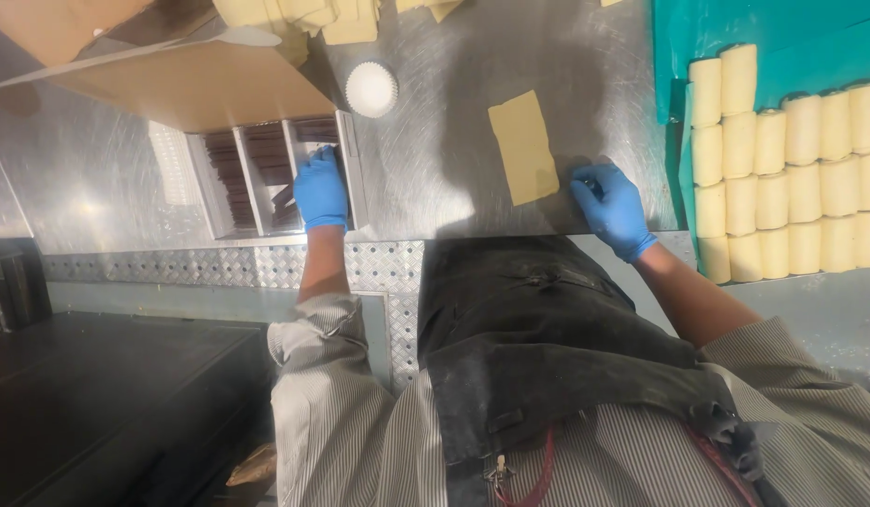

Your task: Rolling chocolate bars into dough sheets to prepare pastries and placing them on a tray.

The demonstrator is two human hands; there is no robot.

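My left hand (320, 189), in a blue glove, reaches into the right compartment of a white divided tray (352, 164) that holds dark brown sticks (230, 174); its fingertips rest on the sticks. My right hand (611, 207), also gloved in blue, lies on the steel table (435, 160) just right of a flat yellow dough rectangle (523, 146), fingers curled near its lower right corner. Whether either hand grips anything is hidden.
Rolled dough pieces (801, 178) lie in rows on a teal sheet (726, 28) at the right. A white paper cup (371, 89) stands behind the tray, beside a cardboard flap (200, 84). More dough pieces (304, 19) are stacked at the back.
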